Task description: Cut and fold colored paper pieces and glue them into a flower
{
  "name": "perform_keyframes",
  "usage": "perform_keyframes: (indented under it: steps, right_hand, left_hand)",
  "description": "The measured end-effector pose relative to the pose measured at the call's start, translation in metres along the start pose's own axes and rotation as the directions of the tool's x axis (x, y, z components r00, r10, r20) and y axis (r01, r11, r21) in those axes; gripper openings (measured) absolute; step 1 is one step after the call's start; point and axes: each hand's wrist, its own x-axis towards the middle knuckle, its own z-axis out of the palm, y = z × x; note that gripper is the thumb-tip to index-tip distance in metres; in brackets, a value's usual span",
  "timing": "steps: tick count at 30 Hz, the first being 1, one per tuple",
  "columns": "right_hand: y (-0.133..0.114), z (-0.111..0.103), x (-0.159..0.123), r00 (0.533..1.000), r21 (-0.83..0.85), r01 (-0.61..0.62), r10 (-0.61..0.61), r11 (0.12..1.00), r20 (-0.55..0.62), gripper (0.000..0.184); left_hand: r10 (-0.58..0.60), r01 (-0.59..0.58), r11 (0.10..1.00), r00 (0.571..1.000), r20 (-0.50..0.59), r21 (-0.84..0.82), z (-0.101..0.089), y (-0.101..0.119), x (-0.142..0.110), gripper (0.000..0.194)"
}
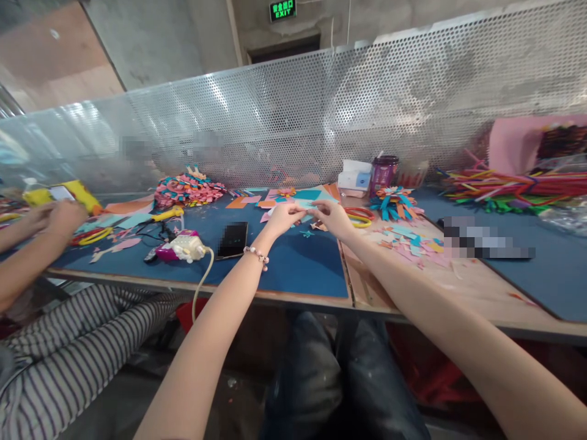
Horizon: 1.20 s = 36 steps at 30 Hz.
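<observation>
Above the blue table mat (293, 278), my left hand (284, 220) and my right hand (334, 218) meet almost fingertip to fingertip. Both are pinched closed on a small piece of pale-blue paper (309, 211), whose exact shape is too small to make out. Right below them a little teal paper cutout (306, 233) lies on the mat. Just behind sit coloured paper sheets (307, 194) and a small orange paper flower (287, 191). Red and yellow scissors handles (360, 217) are beside my right hand.
A phone (233, 239), a power strip (183, 247) with its cord and a yellow glue gun (167, 214) lie left. Paper scraps (413, 241) and a purple cup (384, 174) are right. A perforated metal screen (275, 122) stands behind. Another person's hands (66, 217) work at far left.
</observation>
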Motion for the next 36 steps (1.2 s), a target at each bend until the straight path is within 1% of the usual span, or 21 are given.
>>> perform_keyframes:
  steps: [4,9,14,16,22,28,36]
  right_hand:
    - [-0.0047,0.0017,-0.0031,0.995,0.049,-0.098,0.098,0.994,0.007,0.034]
    - [-0.0066,0.0014,-0.0048,0.994,0.192,-0.107,0.107,0.976,0.009,0.040]
    - [-0.0023,0.0015,-0.0035,0.987,0.276,-0.158,0.159,0.948,0.021,0.039]
    - [-0.0021,0.0014,-0.0033,0.985,0.278,-0.173,0.173,0.945,0.025,0.039]
    - [-0.0073,0.0012,-0.0050,0.987,0.230,-0.155,0.161,0.961,-0.008,0.037]
    - [-0.0060,0.0005,-0.0048,0.989,0.223,-0.139,0.147,0.965,-0.021,0.038]
    - [-0.0012,-0.0008,-0.0026,0.992,0.235,-0.120,0.127,0.964,-0.016,0.037]
  left_hand:
    - [0.014,-0.015,1.000,0.999,-0.035,-0.026,-0.0012,0.0011,0.0012,0.026]
    - [-0.024,0.020,0.996,0.999,-0.046,-0.091,-0.0004,0.0021,0.0014,0.025]
    - [-0.017,0.012,0.996,0.998,-0.054,-0.090,-0.0004,-0.0001,0.0024,0.027]
    - [-0.014,0.010,0.994,0.999,-0.045,-0.105,-0.0005,-0.0018,0.0029,0.027]
    - [-0.023,0.017,0.986,0.999,-0.035,-0.163,0.0004,-0.0033,0.0025,0.028]
    - [-0.048,0.043,0.985,0.998,-0.028,-0.168,0.0015,-0.0002,0.0014,0.026]
    - [-0.040,0.038,0.985,0.999,-0.011,-0.169,0.0009,-0.0021,0.0019,0.026]
